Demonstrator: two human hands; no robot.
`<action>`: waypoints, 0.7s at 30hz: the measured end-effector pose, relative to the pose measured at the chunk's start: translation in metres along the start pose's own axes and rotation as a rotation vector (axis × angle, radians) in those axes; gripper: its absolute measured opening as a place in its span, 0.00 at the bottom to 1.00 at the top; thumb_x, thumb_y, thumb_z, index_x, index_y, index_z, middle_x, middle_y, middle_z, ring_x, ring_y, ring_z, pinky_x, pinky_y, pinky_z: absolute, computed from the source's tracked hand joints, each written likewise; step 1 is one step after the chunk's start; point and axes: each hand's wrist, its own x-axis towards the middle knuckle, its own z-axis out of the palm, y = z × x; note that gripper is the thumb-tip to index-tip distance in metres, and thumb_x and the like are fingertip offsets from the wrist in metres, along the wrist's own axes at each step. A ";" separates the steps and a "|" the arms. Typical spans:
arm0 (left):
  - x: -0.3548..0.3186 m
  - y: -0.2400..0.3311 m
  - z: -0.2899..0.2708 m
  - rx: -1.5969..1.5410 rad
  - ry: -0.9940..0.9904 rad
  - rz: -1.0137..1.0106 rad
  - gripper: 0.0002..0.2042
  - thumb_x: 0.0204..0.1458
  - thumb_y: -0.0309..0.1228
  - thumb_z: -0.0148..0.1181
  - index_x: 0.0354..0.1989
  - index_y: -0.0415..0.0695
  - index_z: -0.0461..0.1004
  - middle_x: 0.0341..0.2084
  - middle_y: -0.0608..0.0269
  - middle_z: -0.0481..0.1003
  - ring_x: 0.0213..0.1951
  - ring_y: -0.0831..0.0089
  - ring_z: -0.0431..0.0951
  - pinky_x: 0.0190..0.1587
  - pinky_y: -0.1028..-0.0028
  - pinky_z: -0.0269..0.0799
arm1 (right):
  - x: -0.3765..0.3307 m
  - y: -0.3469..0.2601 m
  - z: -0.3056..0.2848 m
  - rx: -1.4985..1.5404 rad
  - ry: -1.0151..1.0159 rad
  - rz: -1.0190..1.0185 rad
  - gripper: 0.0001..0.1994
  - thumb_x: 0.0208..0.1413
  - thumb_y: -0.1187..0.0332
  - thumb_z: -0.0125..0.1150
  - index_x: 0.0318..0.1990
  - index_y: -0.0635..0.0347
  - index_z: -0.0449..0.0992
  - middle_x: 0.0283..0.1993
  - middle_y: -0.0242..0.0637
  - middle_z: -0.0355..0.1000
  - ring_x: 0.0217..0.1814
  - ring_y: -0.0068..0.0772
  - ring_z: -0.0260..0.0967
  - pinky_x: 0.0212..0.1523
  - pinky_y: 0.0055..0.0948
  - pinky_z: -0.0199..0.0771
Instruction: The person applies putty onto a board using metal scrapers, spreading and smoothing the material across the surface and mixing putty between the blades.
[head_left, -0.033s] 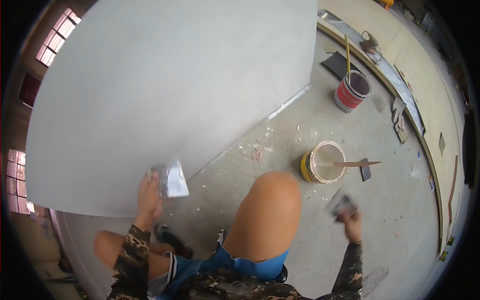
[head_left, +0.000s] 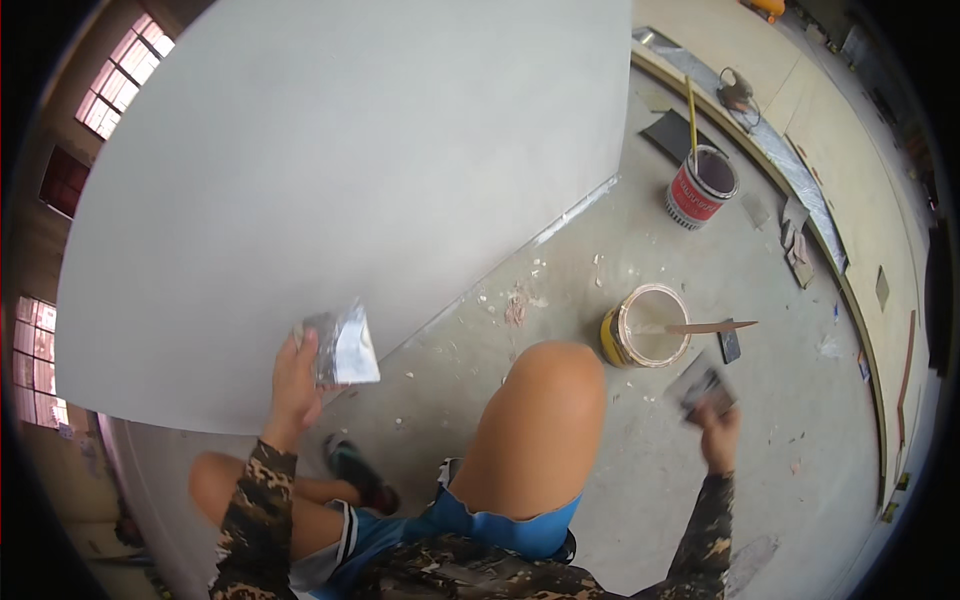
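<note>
Lap: blue shorts [head_left: 500, 525], at 6 o'clock; a bare knee [head_left: 555, 400] juts up at 5 o'clock.
Left hand: the left hand [head_left: 297, 385], at 8 o'clock, has its fingers closed round a broad metal scraper [head_left: 355, 350], the bright blade toward 3 o'clock; whether it touches the panel behind I cannot tell.
Right hand: the right hand [head_left: 717, 425], at 4 o'clock, grips a grey flat blade [head_left: 697, 385] that points toward 11 o'clock; both are somewhat blurred.
Shoe: a dark shoe [head_left: 355, 475] on the floor at 7 o'clock.
Yellow can: an open yellow can [head_left: 613, 335] at 3 o'clock, pale inside, near the grey blade; a wooden stick [head_left: 715, 327] lies over its rim, pointing to 3 o'clock.
Panel: a large smooth white panel [head_left: 340, 170] spreads across 10 and 11 o'clock.
Floor: grey concrete floor [head_left: 560, 275] with pale crumbs.
Red can: an open red-labelled can [head_left: 692, 197] at 2 o'clock, a thin yellow stick [head_left: 691, 110] upright in it.
Boards: pale boards [head_left: 840, 150] curve along the far side, 1 to 3 o'clock.
Windows: a barred window [head_left: 125, 75] at 10 o'clock.
</note>
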 end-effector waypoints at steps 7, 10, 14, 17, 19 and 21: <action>-0.021 0.095 0.070 0.395 -0.255 0.622 0.12 0.66 0.31 0.46 0.50 0.37 0.70 0.41 0.64 0.75 0.41 0.77 0.73 0.48 0.74 0.69 | 0.029 -0.188 0.127 -0.105 -0.192 -0.986 0.18 0.53 0.87 0.55 0.52 0.66 0.73 0.47 0.48 0.73 0.49 0.40 0.72 0.48 0.35 0.75; -0.024 0.123 0.086 0.484 -0.309 0.725 0.12 0.65 0.31 0.45 0.49 0.36 0.70 0.39 0.62 0.76 0.40 0.75 0.73 0.47 0.73 0.69 | 0.023 -0.258 0.182 -0.419 -0.439 -1.037 0.23 0.54 0.83 0.53 0.58 0.57 0.72 0.44 0.48 0.71 0.43 0.48 0.70 0.45 0.37 0.71; -0.006 0.136 0.105 0.482 -0.387 0.806 0.13 0.64 0.31 0.45 0.47 0.34 0.70 0.37 0.57 0.76 0.39 0.72 0.74 0.45 0.72 0.70 | 0.030 -0.275 0.224 -0.599 -0.426 -0.950 0.24 0.54 0.82 0.49 0.58 0.54 0.73 0.47 0.49 0.71 0.46 0.52 0.71 0.48 0.39 0.73; 0.000 0.138 0.120 0.557 -0.330 0.811 0.13 0.64 0.32 0.45 0.46 0.35 0.70 0.35 0.56 0.77 0.37 0.70 0.75 0.44 0.70 0.70 | 0.046 -0.254 0.248 -0.594 -0.382 -1.077 0.26 0.54 0.84 0.49 0.59 0.50 0.73 0.51 0.48 0.70 0.47 0.50 0.71 0.50 0.37 0.74; 0.018 0.135 0.118 0.615 -0.265 0.902 0.13 0.65 0.32 0.45 0.47 0.34 0.70 0.38 0.58 0.76 0.39 0.73 0.73 0.45 0.72 0.70 | 0.048 -0.232 0.284 -0.537 -0.263 -1.181 0.25 0.50 0.83 0.51 0.55 0.48 0.77 0.50 0.44 0.71 0.50 0.48 0.69 0.52 0.38 0.72; 0.038 0.137 0.111 0.675 -0.200 0.991 0.13 0.66 0.32 0.45 0.48 0.34 0.69 0.40 0.60 0.75 0.41 0.77 0.72 0.47 0.74 0.69 | 0.045 -0.209 0.321 -0.507 -0.268 -1.210 0.27 0.46 0.84 0.51 0.54 0.48 0.78 0.50 0.42 0.71 0.52 0.46 0.68 0.54 0.38 0.71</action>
